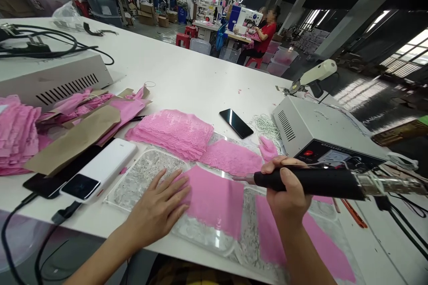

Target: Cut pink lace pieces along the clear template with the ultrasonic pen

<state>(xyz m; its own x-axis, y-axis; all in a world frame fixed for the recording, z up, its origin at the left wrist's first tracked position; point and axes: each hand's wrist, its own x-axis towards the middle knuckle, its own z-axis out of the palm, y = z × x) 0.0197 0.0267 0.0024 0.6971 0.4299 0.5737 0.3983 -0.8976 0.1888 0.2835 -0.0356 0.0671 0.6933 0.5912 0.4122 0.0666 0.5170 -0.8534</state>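
Note:
My left hand lies flat with its fingers spread, fingertips on the left edge of a pink fabric panel. The panel rests on a clear plastic sheet. My right hand is wrapped round an ultrasonic handpiece with a thick black grip. Its thin metal tip points left, by the panel's upper right edge; I cannot tell whether it touches. A lace-patterned pink piece lies just above the tip. Left of it is a stack of pink lace pieces. Another pink panel lies partly under my right forearm.
A grey control box with a dial stands at right, a second grey box at left. Around lie a phone, white cord, a white power bank with cables and orange tweezers. A person in red sits farther back.

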